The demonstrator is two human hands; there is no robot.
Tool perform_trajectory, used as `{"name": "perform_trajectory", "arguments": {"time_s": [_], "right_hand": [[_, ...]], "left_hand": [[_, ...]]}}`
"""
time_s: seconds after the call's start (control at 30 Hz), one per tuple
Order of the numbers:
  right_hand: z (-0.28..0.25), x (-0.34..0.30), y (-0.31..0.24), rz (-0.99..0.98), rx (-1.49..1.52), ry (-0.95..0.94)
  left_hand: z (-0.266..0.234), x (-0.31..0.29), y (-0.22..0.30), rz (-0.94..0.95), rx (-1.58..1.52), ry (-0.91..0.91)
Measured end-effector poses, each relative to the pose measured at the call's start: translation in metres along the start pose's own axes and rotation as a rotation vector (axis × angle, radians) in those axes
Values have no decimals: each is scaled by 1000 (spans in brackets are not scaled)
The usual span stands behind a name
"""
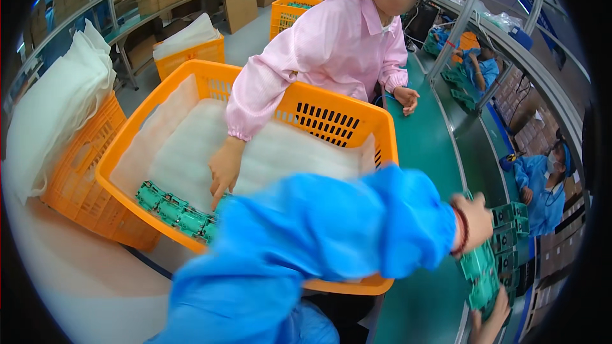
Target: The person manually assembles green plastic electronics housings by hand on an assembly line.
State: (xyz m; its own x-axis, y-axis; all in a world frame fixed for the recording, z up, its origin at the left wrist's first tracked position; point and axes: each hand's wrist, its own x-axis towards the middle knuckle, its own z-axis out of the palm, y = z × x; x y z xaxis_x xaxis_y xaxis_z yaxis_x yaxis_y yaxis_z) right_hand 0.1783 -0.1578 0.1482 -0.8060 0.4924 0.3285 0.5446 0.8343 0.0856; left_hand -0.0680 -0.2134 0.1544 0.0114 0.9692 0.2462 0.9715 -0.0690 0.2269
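Note:
My left arm in a blue sleeve stretches across to the right. My left hand (473, 220), a dark red band at its wrist, is closed on the far end of a row of green plastic housings (480, 272). At the near end, my right hand (494, 320) grips the same row from the side, its fingers partly hidden. Beside that row, more green housings with dark round openings (505, 240) stand on the green conveyor belt (417, 306). Left of my hands, an orange basket (338, 97) with white foam lining (280, 153) holds green housings (172, 210) along its near left side.
A co-worker in a pink smock (325, 44) leans over the basket, one hand (226, 169) inside it, the other (406, 100) over the belt. Foam sheets (57, 114) top an orange crate (89, 178) at left. Metal posts (460, 22) and another worker (540, 181) are at right.

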Motion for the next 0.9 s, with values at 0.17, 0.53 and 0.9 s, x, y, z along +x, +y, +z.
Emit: {"name": "perform_trajectory", "arguments": {"time_s": [0.17,0.53,0.9], "right_hand": [[-9,73,-110,-188,239,6],[92,97,-398,-543,579,-230],[164,56,-503,-588,391,-508]], "left_hand": [[-72,-140,-70,-143,293,154],[-93,-453,-165,-703,173,-104],[-25,-559,-210,-890,-23,-275]]}}
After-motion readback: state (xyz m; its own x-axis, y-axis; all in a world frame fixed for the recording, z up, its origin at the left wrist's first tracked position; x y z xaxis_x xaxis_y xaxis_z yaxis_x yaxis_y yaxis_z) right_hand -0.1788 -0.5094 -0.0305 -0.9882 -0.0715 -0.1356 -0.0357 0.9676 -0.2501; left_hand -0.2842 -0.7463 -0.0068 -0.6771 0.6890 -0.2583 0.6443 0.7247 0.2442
